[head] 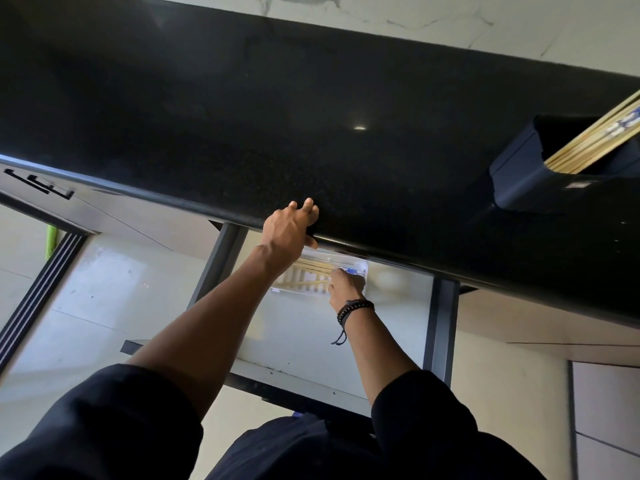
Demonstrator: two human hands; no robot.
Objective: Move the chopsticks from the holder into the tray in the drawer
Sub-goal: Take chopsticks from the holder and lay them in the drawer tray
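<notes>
Left hand (292,227) was laid over the front edge of the dark worktop (214,109), fingers spread on top and thumb hooked under the lip, grasping nothing but the edge itself — most likely bracing the body for the lean over the drawer (398,327), which stood pulled out below that edge. Further right and lower, right hand (346,285), with beaded bands at the wrist, was reached into the drawer's back part, just under the worktop's front edge, where the white slotted tray (294,284) lay. Several pale chopsticks (313,266) were lying lengthwise across the tray, ends pointing toward the right hand; fingers seemed closed around their patterned ends, though whether clenched or already loosening could not be told, the fingertips being hidden. Probably a laying-down or straightening of a bundle, so the sticks would sit parallel in the tray. Toward the worktop's right edge stood the dark blue holder (540,174), with a further bunch of chopsticks leaning out up and to the right, well apart from both hands: so, by that, task only partly done.
</notes>
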